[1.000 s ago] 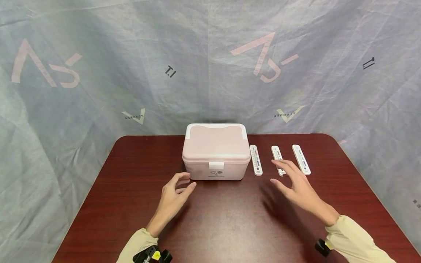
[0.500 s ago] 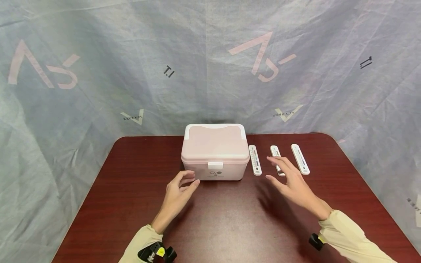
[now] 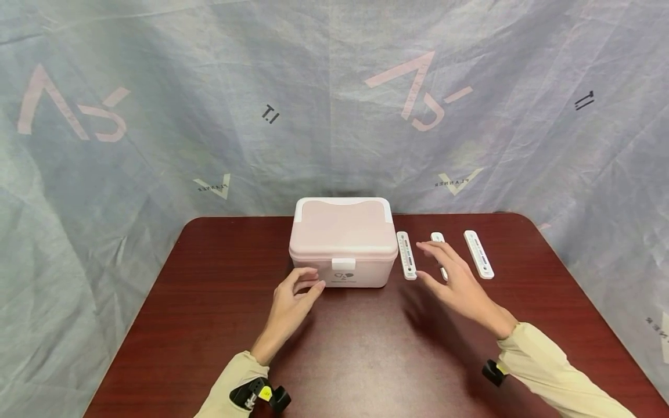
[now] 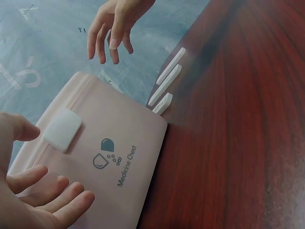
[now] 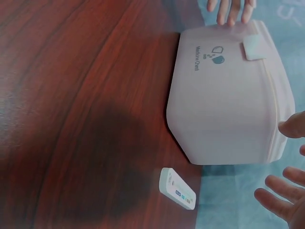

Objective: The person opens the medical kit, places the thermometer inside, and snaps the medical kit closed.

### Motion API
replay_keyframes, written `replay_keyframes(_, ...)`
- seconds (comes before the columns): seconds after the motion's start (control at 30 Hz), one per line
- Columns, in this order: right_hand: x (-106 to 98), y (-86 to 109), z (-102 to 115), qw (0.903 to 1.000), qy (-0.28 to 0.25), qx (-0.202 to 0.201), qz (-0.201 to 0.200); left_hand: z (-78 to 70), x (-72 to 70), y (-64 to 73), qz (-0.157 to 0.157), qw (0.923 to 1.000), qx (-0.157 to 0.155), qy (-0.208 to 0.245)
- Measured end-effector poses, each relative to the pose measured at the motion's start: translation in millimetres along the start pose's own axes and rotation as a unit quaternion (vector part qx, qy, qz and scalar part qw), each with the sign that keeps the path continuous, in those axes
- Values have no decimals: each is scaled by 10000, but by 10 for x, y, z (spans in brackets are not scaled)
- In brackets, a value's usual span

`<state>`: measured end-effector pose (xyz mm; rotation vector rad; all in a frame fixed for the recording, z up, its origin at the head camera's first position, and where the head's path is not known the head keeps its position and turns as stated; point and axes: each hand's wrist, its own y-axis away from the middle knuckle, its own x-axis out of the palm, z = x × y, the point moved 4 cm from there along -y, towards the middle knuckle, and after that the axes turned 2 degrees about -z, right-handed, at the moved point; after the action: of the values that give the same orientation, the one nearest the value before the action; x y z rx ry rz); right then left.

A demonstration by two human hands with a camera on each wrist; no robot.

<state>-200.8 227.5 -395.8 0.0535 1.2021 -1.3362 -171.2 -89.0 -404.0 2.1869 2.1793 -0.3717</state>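
Note:
A pale pink medicine chest point(image 3: 342, 232) with a white front latch point(image 4: 63, 130) stands closed at the back of the table. My left hand point(image 3: 294, 299) hovers before its front left corner, fingers loosely bent and holding nothing. To the right of the chest my right hand point(image 3: 460, 284) hangs over the table with fingers spread, also holding nothing. Three white thermometers lie right of the chest: one point(image 3: 406, 255) beside it, a middle one point(image 3: 438, 237) partly hidden behind my right hand, and one point(image 3: 478, 254) farthest right.
The dark red wooden table point(image 3: 209, 278) has rounded back corners. Behind it hangs a grey printed cloth point(image 3: 334, 116), close to the chest's back. A black wrist camera point(image 3: 261, 393) sits on the left sleeve.
My left hand has shifted right, nearer the chest's latch. My right hand has moved left toward the chest, over the middle thermometer. The chest and thermometers have stayed in place.

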Motion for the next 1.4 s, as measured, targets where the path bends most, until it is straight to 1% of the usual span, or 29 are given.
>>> replay_keyframes(0.23,73,-97,-7,9998,-140,-103,-28,292,76,-125,-78,9996,-189,173)
replay_keyframes(0.3,88,-120,-6,9997,-208,-138,-22,310,95,-143,-103,9996,-181,195)
replay_keyframes(0.37,96,-143,-4,9996,-240,-145,-25,307,112,-157,-103,9996,-133,211)
replay_keyframes(0.5,104,-204,5,9998,-168,-108,-37,293,145,-186,-53,9992,-137,358)
replay_keyframes(0.6,109,-258,19,9998,-164,-82,-14,274,167,-202,-3,9986,-251,462)
replay_keyframes(0.67,117,-290,27,9998,-202,-74,8,235,180,-205,45,9982,-306,518)
replay_keyframes(0.73,123,-318,34,9997,-229,-52,35,159,189,-197,88,9978,-342,564)
replay_keyframes(0.83,139,-355,43,9996,-281,-40,82,55,206,-188,90,9974,-320,645)
replay_keyframes(0.9,149,-382,53,9994,-323,-28,119,54,222,-200,1,9973,-337,657)
replay_keyframes(1.07,167,-454,82,9993,-341,29,173,193,269,-269,-421,9964,-429,606)
replay_keyframes(1.13,174,-486,94,9993,-332,31,182,211,287,-289,-555,9953,-450,650)
replay_keyframes(1.27,199,-554,118,9989,-425,-90,166,211,320,-320,-737,9923,-539,836)
replay_keyframes(1.4,238,-594,132,9983,-526,-223,121,199,355,-336,-898,9869,-672,1157)
